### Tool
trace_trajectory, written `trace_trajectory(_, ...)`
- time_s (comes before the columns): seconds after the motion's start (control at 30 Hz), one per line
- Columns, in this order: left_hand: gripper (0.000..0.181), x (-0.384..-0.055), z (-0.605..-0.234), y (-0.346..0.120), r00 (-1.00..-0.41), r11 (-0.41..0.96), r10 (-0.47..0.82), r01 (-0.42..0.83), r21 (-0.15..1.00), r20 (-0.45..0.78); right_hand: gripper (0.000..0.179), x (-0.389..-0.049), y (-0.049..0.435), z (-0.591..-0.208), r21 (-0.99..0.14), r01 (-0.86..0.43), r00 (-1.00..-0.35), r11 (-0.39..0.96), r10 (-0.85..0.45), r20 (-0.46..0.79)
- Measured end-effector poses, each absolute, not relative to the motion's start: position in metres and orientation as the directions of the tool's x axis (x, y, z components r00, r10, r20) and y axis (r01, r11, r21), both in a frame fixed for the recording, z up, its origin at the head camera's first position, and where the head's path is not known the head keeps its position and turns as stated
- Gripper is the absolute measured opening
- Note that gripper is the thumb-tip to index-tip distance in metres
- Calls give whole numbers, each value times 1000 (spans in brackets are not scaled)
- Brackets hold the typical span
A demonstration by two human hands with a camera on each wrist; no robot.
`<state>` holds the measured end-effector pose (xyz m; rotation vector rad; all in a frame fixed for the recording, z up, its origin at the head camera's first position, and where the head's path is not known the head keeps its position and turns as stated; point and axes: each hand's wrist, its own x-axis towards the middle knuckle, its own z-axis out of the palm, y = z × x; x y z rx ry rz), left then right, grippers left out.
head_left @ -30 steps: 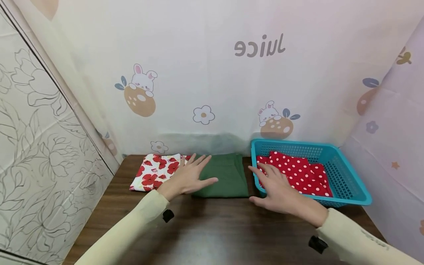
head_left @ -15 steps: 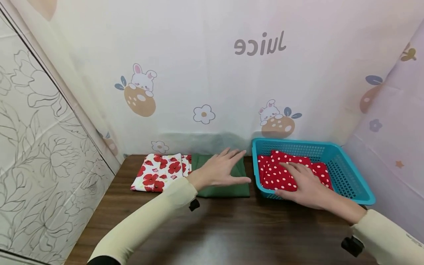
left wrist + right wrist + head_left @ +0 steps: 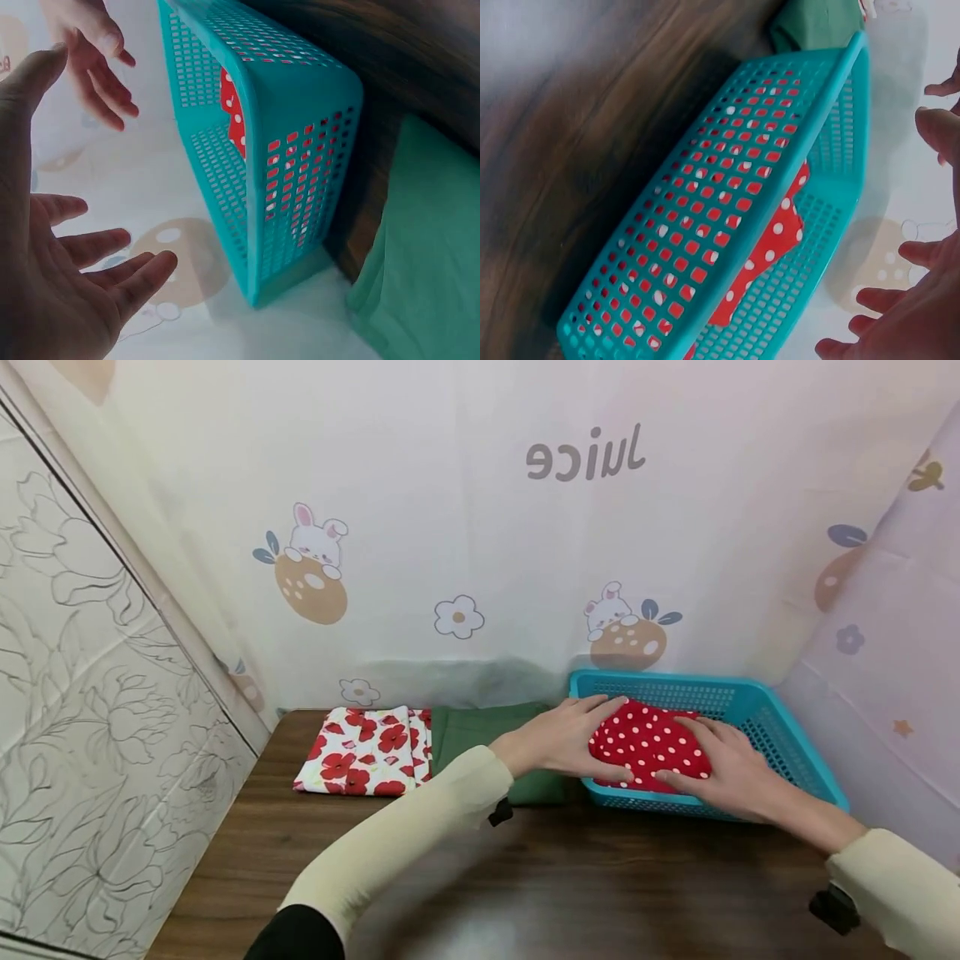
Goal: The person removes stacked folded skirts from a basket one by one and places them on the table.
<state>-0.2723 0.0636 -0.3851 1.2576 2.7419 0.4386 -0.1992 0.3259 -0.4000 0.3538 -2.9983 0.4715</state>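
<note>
Red polka-dot cloth point(image 3: 648, 743) lies folded in the teal plastic basket point(image 3: 795, 752) at the right. My left hand point(image 3: 562, 739) is over the basket's left end, fingers spread. Over the right part of the cloth is my right hand point(image 3: 738, 772), its fingers loosely spread and facing the left hand. In the left wrist view, both hands hover above the basket rim point(image 3: 247, 112) with nothing between the fingers. The right wrist view shows the red cloth point(image 3: 769, 247) below the rim, apart from the right hand point(image 3: 915, 307).
A folded green cloth point(image 3: 480, 735) lies left of the basket, partly under my left forearm in the head view. Beside it is a folded white cloth with red flowers point(image 3: 360, 752). The dark wooden table point(image 3: 300, 852) meets a printed curtain point(image 3: 465, 527) at the back.
My left hand has moved right, from over the flowered and green cloths to the basket's left end. My right hand has moved right, farther over the basket.
</note>
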Motion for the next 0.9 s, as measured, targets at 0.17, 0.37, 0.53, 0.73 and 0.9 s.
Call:
trace_trajectory(0.17, 104, -281, -392, 84, -714, 658, 700, 653, 375, 14, 105, -215, 331, -407, -273, -236, -967, 933, -197, 161)
trace_trajectory(0.37, 100, -283, -402, 108, -793, 653, 608, 522, 549, 31, 105, -235, 350, -421, -302, -166, -982, 939, -129, 139)
trace_trajectory(0.53, 93, -283, -410, 126, -864, 598, 501, 382, 705, 44, 114, -248, 376, -428, -329, -54, -998, 943, -44, 38)
trace_trajectory(0.73, 90, -283, -422, 146, -912, 542, 409, 237, 806, -7, 122, -255, 405, -435, -374, 33, -998, 927, 13, -57)
trace_trajectory(0.9, 89, -281, -432, 155, -932, 499, 341, 72, 863, -120, 117, -251, 417, -448, -413, 79, -993, 907, 36, -111)
